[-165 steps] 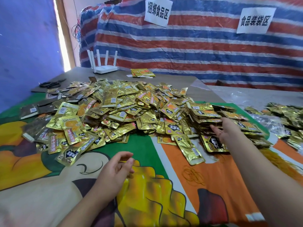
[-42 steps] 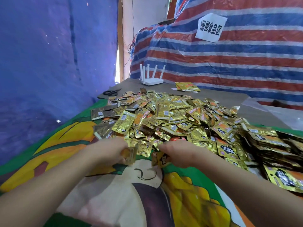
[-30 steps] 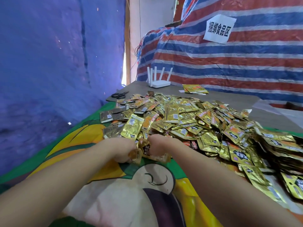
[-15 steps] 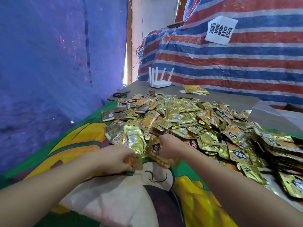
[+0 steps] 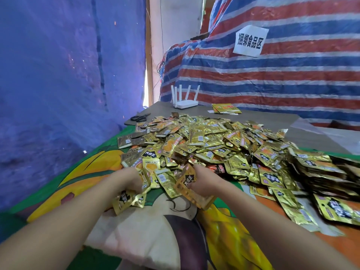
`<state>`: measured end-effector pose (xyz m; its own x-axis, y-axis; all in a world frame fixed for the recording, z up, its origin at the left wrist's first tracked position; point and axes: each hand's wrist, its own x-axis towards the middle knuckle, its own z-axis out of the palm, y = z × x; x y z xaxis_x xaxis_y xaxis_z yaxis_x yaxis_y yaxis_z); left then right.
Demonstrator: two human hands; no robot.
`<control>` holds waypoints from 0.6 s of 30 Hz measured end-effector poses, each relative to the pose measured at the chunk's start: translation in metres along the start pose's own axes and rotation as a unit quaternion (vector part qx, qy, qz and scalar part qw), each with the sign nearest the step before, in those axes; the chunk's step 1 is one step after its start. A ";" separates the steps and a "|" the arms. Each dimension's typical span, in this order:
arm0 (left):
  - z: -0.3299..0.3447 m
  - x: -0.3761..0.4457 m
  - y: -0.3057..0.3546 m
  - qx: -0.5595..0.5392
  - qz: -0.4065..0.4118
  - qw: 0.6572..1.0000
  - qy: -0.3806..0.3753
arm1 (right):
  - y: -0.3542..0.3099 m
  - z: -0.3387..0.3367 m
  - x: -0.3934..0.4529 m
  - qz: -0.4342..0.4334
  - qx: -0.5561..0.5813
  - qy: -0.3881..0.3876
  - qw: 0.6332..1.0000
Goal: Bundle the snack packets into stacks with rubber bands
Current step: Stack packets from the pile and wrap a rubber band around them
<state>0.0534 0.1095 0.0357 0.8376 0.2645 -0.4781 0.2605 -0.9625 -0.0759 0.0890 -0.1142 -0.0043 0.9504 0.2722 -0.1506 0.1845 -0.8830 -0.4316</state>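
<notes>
Gold snack packets [image 5: 202, 145] are heaped mid-tabletop toward its right edge. A few packets [image 5: 127, 198] are gripped by the curled left hand [image 5: 126, 180]. A small stack [image 5: 191, 189] is pinched in the right hand [image 5: 202, 181], likely gathered for banding.

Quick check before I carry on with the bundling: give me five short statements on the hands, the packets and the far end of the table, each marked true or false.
1. Both hands hold gold snack packets. True: the left hand has a few packets in its grip, and the right hand has a small stack.
2. The stack in the right hand is already rubber-banded. False: no band shows on it.
3. A white router stands at the far end of the table. True.
4. The scissors lie to the right of the router. False: they lie to its left.
5. The pile of loose packets is gone. False: it still covers the cloth.
</notes>
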 end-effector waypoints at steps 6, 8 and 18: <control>-0.010 -0.005 -0.027 0.014 0.014 0.993 0.117 | 0.011 -0.003 -0.015 0.041 0.133 0.008 0.990; -0.004 -0.001 -0.030 -0.206 0.062 0.964 0.155 | 0.016 0.001 -0.017 0.040 0.247 0.021 0.968; 0.045 -0.023 0.082 -0.546 0.310 0.763 0.157 | 0.026 0.004 -0.043 0.026 0.581 0.143 0.801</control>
<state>0.0333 0.0216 0.0011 0.9912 -0.0555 0.1201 -0.1318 -0.3297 0.9348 0.0515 -0.1473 -0.0123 0.9984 0.0019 -0.0566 -0.0565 0.1058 -0.9928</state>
